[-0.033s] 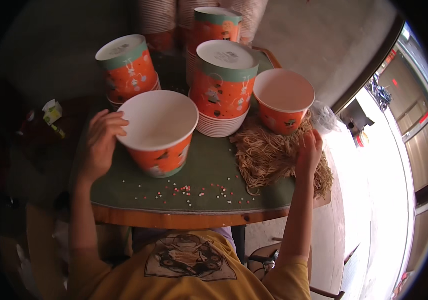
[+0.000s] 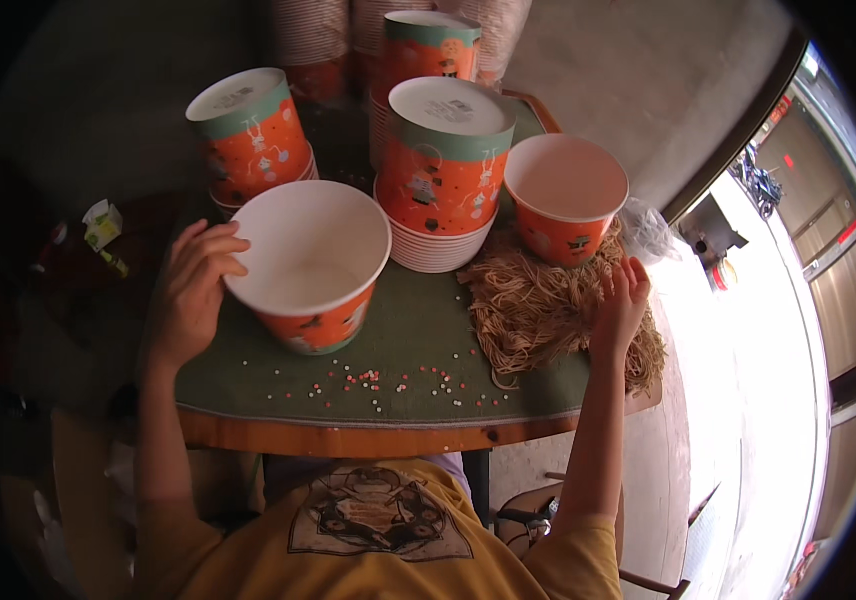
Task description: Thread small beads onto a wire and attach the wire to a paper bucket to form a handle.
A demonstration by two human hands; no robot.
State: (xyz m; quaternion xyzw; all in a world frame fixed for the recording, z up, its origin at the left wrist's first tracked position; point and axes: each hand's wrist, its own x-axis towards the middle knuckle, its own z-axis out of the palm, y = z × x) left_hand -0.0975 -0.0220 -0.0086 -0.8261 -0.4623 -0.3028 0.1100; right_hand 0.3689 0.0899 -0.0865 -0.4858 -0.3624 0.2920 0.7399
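Note:
A white-lined paper bucket (image 2: pixel 308 245), orange outside with a green base band, stands mouth-up near the table's middle. My left hand (image 2: pixel 195 290) grips its left rim, fingertips bent over the edge; the thumb is hidden. My right hand (image 2: pixel 622 315) is raised over a pile of tangled beige strands (image 2: pixel 523 310), fingers apart and seemingly holding nothing. Just beyond it, a second mouth-up bucket (image 2: pixel 568 205) rests at the pile's far side. Between the two is an upside-down stack of matching buckets (image 2: pixel 448 170).
Another inverted stack (image 2: pixel 253 135) stands at the far left, and one more (image 2: pixel 432 50) behind. Wrapped bucket stacks (image 2: pixel 313 45) lean at the back wall. Small red and white beads (image 2: pixel 373 380) lie scattered on the green tabletop (image 2: pixel 238 385). Crumpled clear plastic (image 2: pixel 648 230) sits at the right.
The near bucket has shifted slightly left together with my left hand. The fingers of my right hand have spread a little.

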